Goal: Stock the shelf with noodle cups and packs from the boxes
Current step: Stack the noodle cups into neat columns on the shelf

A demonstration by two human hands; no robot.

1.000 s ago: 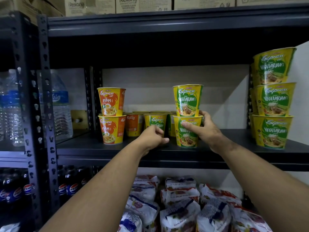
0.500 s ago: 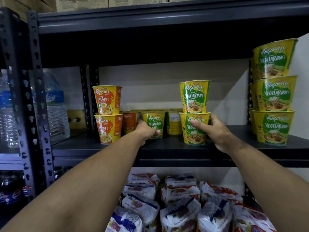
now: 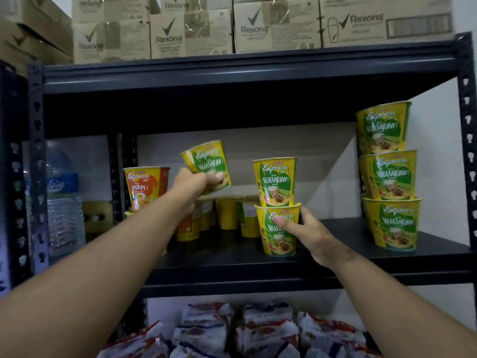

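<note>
While several cups already stand stacked, left hand (image 3: 192, 184) grips a tilted vegetarian cup (image 3: 207, 165); right hand (image 3: 307, 233) at 3 o'clock clasps the stack's bottom cup (image 3: 280, 229).

1. Pretty dim on my feed. The underside of the upper shelf (image 3: 232, 109) at 12 o'clock is nearly black.
2. Wall (image 3: 322, 161) at 2 o'clock is lit, with a diagonal shadow edge.
3. Left hand (image 3: 192, 186) and its cup (image 3: 207, 165) look motion-smeared.
4. Wide-angle bend toward 3 and 9 o'clock; noodle packs (image 3: 258, 329) at 6 o'clock look soft.
</note>
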